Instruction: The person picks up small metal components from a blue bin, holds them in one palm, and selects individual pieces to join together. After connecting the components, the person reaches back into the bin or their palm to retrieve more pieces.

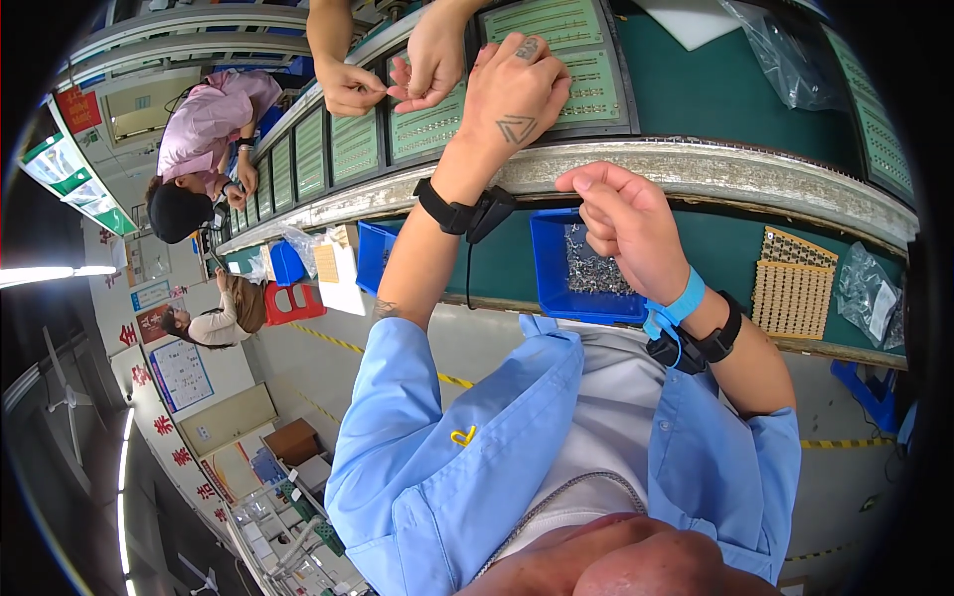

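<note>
My left hand [519, 94] is closed with its fingers curled down over a green circuit board panel [594, 91] in a dark tray on the line. What its fingertips hold, if anything, is hidden. Closer to me, my right hand [628, 221] hangs above a blue bin [549, 283], thumb against the bent fingers. Anything in that pinch is too small to make out. Small shiny metal parts [593, 274] lie heaped in the bin. Black straps circle both wrists, and a blue band [686, 301] is on the right one.
Another person's hands [435, 60] work over the neighbouring panel. A worn metal rail [715, 171] runs between line and bench. Right of the bin lie tan perforated boards [792, 293] and a clear plastic bag [867, 293]. A second blue bin [375, 253] stands left.
</note>
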The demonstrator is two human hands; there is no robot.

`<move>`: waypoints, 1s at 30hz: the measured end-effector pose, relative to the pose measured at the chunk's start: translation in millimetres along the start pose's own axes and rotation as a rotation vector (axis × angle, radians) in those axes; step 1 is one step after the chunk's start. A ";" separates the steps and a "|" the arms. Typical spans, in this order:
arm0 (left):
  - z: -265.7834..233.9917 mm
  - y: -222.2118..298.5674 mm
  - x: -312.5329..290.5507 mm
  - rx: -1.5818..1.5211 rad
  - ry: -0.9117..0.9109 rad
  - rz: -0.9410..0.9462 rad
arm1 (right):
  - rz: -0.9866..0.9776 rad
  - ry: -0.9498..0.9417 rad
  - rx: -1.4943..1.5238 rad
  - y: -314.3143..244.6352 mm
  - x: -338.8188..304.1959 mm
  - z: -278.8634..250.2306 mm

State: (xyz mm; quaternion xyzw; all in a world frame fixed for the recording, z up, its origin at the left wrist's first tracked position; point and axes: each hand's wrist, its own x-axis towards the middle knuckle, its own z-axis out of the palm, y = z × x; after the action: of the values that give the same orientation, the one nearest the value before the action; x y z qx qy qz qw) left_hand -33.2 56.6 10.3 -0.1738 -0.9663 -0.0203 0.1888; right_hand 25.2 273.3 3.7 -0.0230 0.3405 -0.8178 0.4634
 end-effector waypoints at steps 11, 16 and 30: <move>-11.8 28.5 13.0 -0.154 0.059 0.143 | 0.007 -0.059 0.045 -1.0 -0.3 -5.2; -9.5 47.5 18.6 -0.119 -0.067 0.302 | -0.020 -0.190 0.074 -3.2 -4.5 -7.6; -28.2 37.4 11.9 -0.174 -0.042 0.228 | -0.201 -0.116 0.280 -5.4 3.2 -24.5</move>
State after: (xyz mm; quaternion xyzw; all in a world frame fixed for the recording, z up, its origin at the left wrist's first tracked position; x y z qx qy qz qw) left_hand -20.5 92.7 40.0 -0.2986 -0.9386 -0.0787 0.1538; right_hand 10.7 285.8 -12.9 -0.0396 0.1921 -0.8967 0.3968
